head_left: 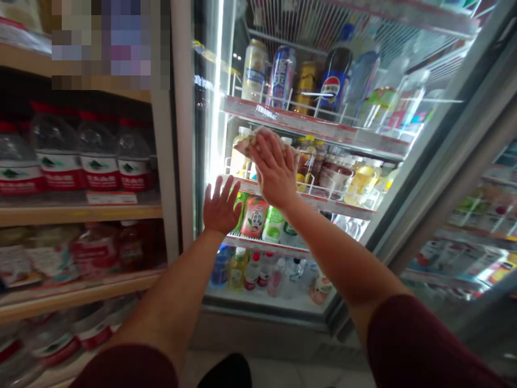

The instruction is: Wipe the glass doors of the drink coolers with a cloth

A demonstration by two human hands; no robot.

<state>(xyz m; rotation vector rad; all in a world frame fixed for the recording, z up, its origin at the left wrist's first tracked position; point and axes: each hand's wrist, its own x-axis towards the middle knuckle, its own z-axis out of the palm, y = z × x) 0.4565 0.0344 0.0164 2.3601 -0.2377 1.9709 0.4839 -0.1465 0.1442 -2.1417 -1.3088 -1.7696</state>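
My right hand [278,175] presses a crumpled, light patterned cloth [245,145] flat against the glass door [204,134] of a lit drinks fridge. Its fingers lie over the cloth, hiding part of it. Lower and to the left, my left hand [221,207] has its fingers spread, palm toward the glass near the door's left side. Whether the palm touches is hard to tell. Behind the glass, bottles and cartons stand on the shelves around both hands, among them a red carton [254,215] and a Pepsi bottle [334,81].
On the left, wooden shelves [81,213] hold large red-capped water bottles [99,151] and bagged goods. Another fridge [456,231] stands to the right. A pale tiled floor [278,369] and a dark shoe or leg [228,372] show at the bottom. One upper-left patch is pixelated.
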